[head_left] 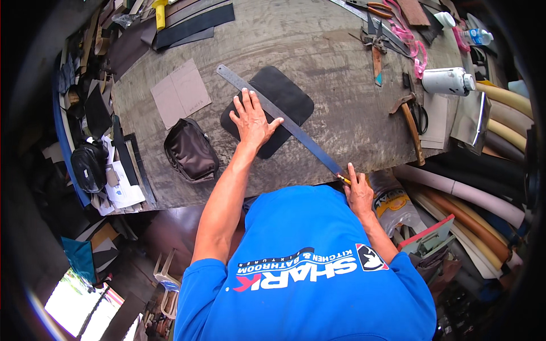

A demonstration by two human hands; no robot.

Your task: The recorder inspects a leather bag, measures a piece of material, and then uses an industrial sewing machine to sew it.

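Observation:
A black piece with rounded corners (293, 95) lies flat on the worn wooden table. Across it, slanting from upper left to lower right, rests a long metal ruler (307, 142). My left hand (253, 124) is spread flat over the black piece, its fingertips and thumb at the ruler's edge. By the table's front edge, my right hand (359, 195) is closed around a yellow pencil (343, 179) and is at the ruler's near end. Left of my left forearm sits a dark brown pouch (192, 150), with a greyish-beige card (181, 94) just beyond it.
On the right are a hammer (412, 128), black-handled scissors (420, 116), and a white bottle (446, 81) lying on its side. Rolls of material (463, 193) are stacked beside the table. Dark strips (196, 25) and a yellow-handled tool (160, 14) occupy the far left.

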